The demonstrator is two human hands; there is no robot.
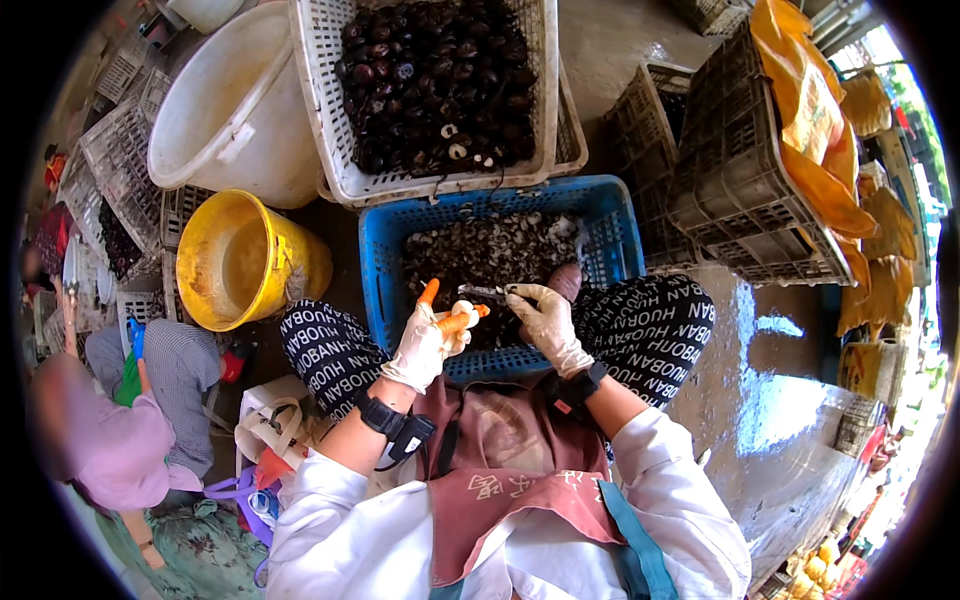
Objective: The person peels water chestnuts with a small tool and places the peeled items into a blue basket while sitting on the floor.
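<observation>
My left hand (432, 345), in a whitish glove with orange covers on some fingers, is held over the near part of a blue basket (375, 240). Its fingers are curled in; anything between them is too small to name. Just to the right, my right hand (552, 325), in a similar glove, grips a small metal tool (486, 293) whose tip points left toward the left hand. Inside the blue basket lies a mass of dark and pale bits that look like shell pieces. Beside the right hand, at the basket's edge, is a brownish rounded thing (566, 282).
Beyond the blue basket stands a white crate (320, 110) of dark shellfish. A white tub (215, 110) and a yellow bucket (225, 265) are at left. Stacked crates (735, 180) with orange cloth stand at right. Another person (130, 430) sits at far left. The floor (760, 420) looks wet.
</observation>
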